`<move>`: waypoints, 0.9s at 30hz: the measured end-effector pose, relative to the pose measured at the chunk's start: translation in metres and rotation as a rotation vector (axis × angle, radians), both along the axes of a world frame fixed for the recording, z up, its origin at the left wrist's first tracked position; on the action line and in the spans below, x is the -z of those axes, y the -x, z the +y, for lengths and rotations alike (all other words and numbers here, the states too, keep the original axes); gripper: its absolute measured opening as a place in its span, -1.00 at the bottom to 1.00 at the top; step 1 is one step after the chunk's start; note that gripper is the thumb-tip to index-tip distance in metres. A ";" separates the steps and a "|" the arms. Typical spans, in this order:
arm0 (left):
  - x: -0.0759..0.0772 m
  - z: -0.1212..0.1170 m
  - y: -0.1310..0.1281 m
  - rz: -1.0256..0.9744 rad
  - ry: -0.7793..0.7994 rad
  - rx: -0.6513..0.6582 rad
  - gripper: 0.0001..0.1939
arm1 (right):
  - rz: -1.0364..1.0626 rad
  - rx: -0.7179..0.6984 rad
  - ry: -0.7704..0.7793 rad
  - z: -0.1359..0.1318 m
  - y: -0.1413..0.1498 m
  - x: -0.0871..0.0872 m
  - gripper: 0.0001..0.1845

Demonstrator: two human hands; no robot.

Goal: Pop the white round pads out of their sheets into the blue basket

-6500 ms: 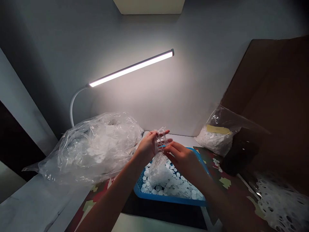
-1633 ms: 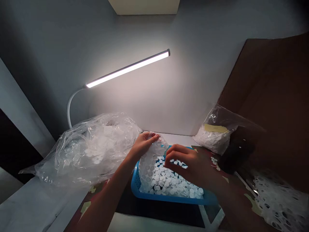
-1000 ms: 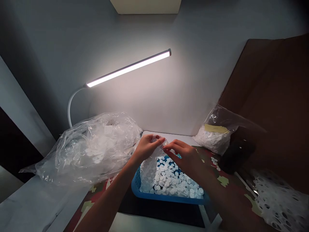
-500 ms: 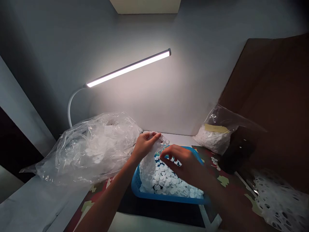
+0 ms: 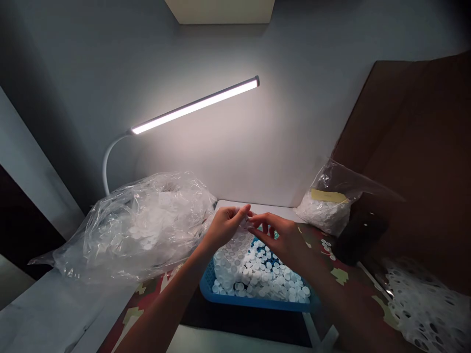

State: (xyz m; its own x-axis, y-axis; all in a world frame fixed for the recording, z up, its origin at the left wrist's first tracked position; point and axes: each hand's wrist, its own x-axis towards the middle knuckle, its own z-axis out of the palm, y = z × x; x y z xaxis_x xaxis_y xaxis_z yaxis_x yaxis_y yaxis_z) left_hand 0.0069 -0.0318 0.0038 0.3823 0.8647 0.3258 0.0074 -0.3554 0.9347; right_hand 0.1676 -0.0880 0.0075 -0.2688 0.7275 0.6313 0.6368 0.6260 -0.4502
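My left hand [image 5: 225, 224] pinches the top edge of a white strip of die-cut discs [image 5: 231, 255], which hangs down into a blue basket [image 5: 257, 302]. Several loose white discs [image 5: 272, 279] fill that basket. My right hand [image 5: 280, 236] meets the left at the strip's top, thumb and forefinger pinched on it, the other fingers spread. Both hands hover over the basket's far edge.
A large crumpled clear plastic bag [image 5: 136, 225] with white sheets lies to the left. A smaller bag of white pieces [image 5: 327, 208] sits at the back right. Punched-out white waste [image 5: 423, 306] lies at the right. A lit bar lamp [image 5: 195, 104] hangs above; brown cardboard [image 5: 415, 147] stands right.
My right hand dipped toward the basket and has come back up to the strip's top beside the left hand. The strip now hangs lower into the basket than 6.5 s ago.
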 end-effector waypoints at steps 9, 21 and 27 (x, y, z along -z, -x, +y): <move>0.005 0.007 0.002 -0.075 0.114 -0.042 -0.58 | -0.287 -0.145 -0.158 -0.017 0.007 -0.005 -0.89; -0.008 -0.004 0.004 -0.024 0.192 0.098 -0.56 | -0.050 -0.017 0.027 -0.012 0.001 -0.009 -0.96; -0.005 -0.004 0.002 0.019 0.140 0.142 -0.55 | -0.085 0.042 -0.043 -0.003 -0.003 -0.001 -0.84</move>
